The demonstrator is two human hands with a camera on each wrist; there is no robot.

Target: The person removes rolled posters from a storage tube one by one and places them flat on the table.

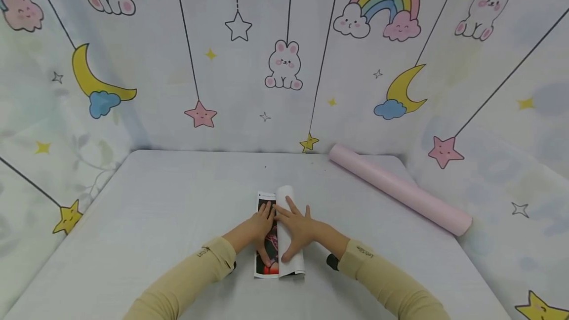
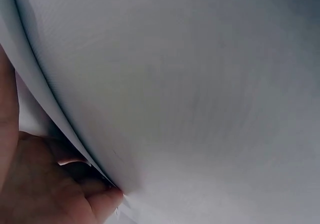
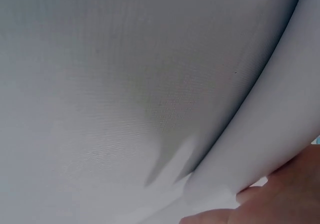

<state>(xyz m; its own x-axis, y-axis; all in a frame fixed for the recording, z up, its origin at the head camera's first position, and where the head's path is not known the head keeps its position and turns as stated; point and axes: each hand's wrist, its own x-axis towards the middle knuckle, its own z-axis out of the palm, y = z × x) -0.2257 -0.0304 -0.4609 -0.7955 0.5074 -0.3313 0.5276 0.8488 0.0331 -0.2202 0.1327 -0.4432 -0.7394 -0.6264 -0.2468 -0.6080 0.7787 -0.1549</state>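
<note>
A sheet of paper (image 1: 285,191) lies on the table with its right part folded over, white side up. A dark printed picture (image 1: 272,246) with red spots shows on the left part. My left hand (image 1: 262,228) rests on the printed part, its fingers pointing away along the fold edge. Fingers spread, my right hand (image 1: 299,227) presses on the white flap. In the left wrist view the left hand (image 2: 55,194) touches the paper's edge. The right wrist view has the right hand (image 3: 285,199) against the curved white paper (image 3: 250,129).
A pink roll (image 1: 400,189) lies slantwise at the table's right side. White cloth covers the table (image 1: 178,201). Behind and beside it hangs a backdrop (image 1: 249,88) printed with rabbits, stars, moons and rainbows.
</note>
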